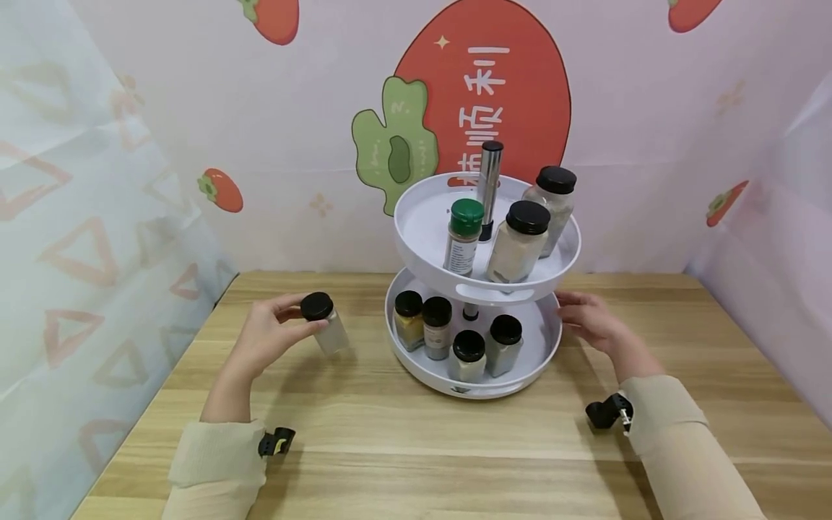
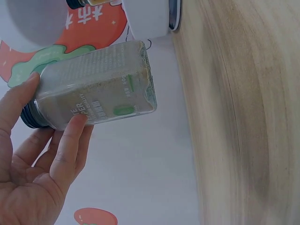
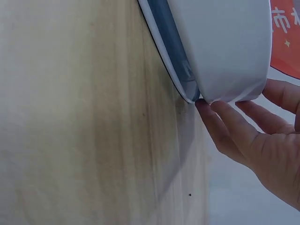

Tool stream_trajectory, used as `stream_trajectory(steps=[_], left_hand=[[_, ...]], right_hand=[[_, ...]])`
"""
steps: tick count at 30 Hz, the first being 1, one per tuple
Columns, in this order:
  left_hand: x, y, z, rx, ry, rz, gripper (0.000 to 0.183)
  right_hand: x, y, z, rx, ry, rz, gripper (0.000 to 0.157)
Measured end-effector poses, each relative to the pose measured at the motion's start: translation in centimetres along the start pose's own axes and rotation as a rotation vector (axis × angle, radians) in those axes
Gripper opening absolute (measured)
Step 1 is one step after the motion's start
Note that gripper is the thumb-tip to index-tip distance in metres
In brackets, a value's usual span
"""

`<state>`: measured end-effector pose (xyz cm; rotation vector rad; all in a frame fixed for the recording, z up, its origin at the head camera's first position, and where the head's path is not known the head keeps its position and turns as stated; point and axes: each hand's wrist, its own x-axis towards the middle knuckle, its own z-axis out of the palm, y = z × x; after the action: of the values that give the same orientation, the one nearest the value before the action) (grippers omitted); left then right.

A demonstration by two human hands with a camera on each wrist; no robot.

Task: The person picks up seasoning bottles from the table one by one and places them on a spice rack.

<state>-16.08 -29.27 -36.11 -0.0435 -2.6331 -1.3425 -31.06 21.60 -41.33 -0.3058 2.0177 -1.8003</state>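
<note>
My left hand [image 1: 269, 334] grips a clear square spice jar [image 1: 333, 334] with a black lid, left of a white two-tier rack. The left wrist view shows fingers and thumb around the lid end; the jar [image 2: 96, 86] is tilted, clear of the table, with greyish powder and part of the word "pepper" on it. At the rack's right side, my right hand [image 1: 590, 321] touches the wall of the lower tray [image 1: 536, 334]. Up close, its extended fingertips rest against the white tray wall [image 3: 225, 51], with no jar in that hand.
On the upper tray [image 1: 419, 235] stand a green-capped shaker [image 1: 461, 245] and two large black-lidded jars [image 1: 513, 253]. Several small black-lidded jars [image 1: 437, 336] occupy the lower tray. A metal post [image 1: 489, 184] rises through the rack. Behind the wooden table [image 1: 416, 455] hangs a strawberry-print cloth [image 1: 312, 130].
</note>
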Motion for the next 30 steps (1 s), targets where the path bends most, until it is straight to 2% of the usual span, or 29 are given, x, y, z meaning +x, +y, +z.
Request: stream_trajectory(steps=[3,10,13,15,17,22,26,30], left_hand=[[0.1,0.1,0.1,-0.006,-0.004,0.009,0.047],[0.2,0.4,0.1,0.0,-0.011,-0.014,0.049],[0.2,0.7,0.1,-0.002,-0.01,-0.014,0.048],[0.1,0.8,0.1,-0.01,-0.01,-0.012,0.048],[0.1,1.0,0.1,-0.019,-0.012,-0.007,0.047],[-0.1,1.0,0.1,-0.02,-0.015,-0.008,0.047],[0.0,0.7,-0.1,-0.013,-0.011,0.0,0.046],[0.0,0.5,-0.3,-0.007,-0.012,0.016,0.046]], right_hand=[[0.4,-0.3,-0.4,-0.004,-0.008,0.023,0.064],[1.4,-0.9,-1.0,-0.045,-0.015,0.059,0.037],[1.5,-1.1,-0.6,-0.03,0.007,0.077,0.041],[1.2,-1.2,-0.2,-0.011,0.032,0.09,0.05],[0.4,-1.3,0.2,0.014,0.078,0.106,0.059],[-3.0,-1.1,1.6,0.03,0.182,0.136,0.069],[-5.7,-0.8,2.5,0.062,0.202,0.124,0.075],[-7.5,-0.4,3.2,0.103,0.182,0.118,0.076]])
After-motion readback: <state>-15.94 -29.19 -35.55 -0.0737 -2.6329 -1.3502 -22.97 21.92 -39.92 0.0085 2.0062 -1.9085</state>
